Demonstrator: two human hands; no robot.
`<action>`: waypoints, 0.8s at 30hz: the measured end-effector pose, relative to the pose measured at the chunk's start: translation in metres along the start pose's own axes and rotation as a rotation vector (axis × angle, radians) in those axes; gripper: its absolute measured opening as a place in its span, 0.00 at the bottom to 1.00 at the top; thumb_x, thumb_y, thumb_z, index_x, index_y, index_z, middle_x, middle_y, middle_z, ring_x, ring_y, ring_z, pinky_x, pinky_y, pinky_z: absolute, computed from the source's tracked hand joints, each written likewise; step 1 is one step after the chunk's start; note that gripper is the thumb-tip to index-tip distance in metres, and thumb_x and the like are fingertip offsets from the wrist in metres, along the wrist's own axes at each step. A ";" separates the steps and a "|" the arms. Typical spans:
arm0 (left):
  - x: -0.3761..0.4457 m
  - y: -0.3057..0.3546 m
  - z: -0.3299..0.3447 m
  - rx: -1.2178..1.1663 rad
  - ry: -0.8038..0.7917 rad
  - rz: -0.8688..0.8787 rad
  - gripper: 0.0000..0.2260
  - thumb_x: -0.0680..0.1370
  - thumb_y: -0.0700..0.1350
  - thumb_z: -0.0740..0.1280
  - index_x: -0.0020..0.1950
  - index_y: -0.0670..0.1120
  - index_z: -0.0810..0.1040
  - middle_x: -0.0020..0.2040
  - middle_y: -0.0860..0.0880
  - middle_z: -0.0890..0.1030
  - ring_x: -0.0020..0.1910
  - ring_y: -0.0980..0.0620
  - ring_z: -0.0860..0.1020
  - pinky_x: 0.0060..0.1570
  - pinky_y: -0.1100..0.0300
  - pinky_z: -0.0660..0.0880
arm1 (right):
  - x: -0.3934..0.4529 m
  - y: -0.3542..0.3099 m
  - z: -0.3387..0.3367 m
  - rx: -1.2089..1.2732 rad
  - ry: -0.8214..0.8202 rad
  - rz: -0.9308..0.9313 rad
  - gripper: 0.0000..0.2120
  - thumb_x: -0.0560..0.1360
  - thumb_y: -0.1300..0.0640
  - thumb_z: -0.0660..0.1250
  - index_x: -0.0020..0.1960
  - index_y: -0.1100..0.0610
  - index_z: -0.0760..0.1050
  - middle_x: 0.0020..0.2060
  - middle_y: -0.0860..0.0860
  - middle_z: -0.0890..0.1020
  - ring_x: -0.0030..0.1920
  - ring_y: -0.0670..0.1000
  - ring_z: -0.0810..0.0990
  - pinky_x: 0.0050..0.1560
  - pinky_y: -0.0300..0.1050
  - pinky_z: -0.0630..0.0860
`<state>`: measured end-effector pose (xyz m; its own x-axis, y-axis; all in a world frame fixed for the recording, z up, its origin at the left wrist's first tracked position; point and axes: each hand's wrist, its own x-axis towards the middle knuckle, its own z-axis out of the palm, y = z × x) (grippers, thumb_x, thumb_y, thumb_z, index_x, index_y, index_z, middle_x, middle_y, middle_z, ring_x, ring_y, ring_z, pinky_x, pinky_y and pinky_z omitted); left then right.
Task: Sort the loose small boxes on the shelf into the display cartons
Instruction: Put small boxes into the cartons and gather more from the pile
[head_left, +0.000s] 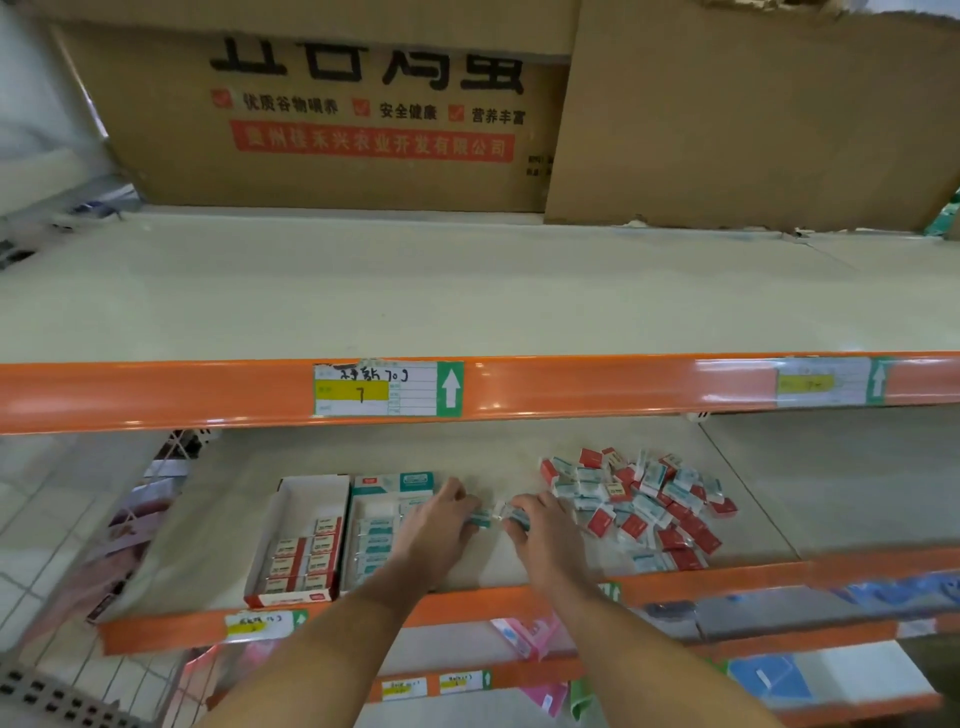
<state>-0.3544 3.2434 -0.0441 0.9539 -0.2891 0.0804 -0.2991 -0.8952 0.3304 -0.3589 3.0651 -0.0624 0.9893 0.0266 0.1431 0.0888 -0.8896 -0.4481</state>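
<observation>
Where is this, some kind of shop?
Probably a shop or supermarket aisle: orange-edged shelves carry handwritten price tags, small boxed goods fill display cartons, and stock cartons sit above.

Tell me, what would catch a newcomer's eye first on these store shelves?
Probably the heap of loose red and teal small boxes on the lower shelf's right side. Just left of it, the left hand and right hand each hold a teal box, beside two display cartons, one with red boxes and one with teal. Above, a big brown cardboard case with bold print fills the upper shelf.
</observation>
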 end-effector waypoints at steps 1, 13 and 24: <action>-0.002 -0.004 -0.003 0.003 0.000 -0.020 0.12 0.80 0.48 0.62 0.63 0.51 0.75 0.60 0.51 0.69 0.51 0.47 0.78 0.50 0.52 0.77 | 0.003 -0.005 0.001 -0.003 -0.005 -0.011 0.14 0.79 0.49 0.66 0.64 0.51 0.76 0.58 0.47 0.76 0.60 0.50 0.72 0.56 0.43 0.71; -0.028 -0.060 -0.027 0.010 0.010 -0.272 0.10 0.79 0.47 0.65 0.60 0.51 0.74 0.59 0.52 0.71 0.47 0.53 0.78 0.48 0.57 0.79 | 0.023 -0.069 0.023 0.084 -0.107 -0.143 0.15 0.77 0.47 0.67 0.62 0.49 0.78 0.57 0.47 0.77 0.61 0.49 0.72 0.59 0.44 0.72; -0.035 -0.090 -0.022 -0.150 0.144 -0.408 0.12 0.82 0.50 0.55 0.57 0.48 0.75 0.55 0.47 0.79 0.51 0.46 0.79 0.51 0.50 0.77 | 0.024 -0.106 0.038 0.054 -0.172 -0.174 0.16 0.76 0.49 0.71 0.62 0.51 0.78 0.56 0.45 0.76 0.59 0.47 0.72 0.62 0.43 0.72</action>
<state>-0.3600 3.3409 -0.0558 0.9897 0.1367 0.0417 0.0985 -0.8639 0.4939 -0.3398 3.1770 -0.0446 0.9631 0.2592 0.0718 0.2614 -0.8392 -0.4768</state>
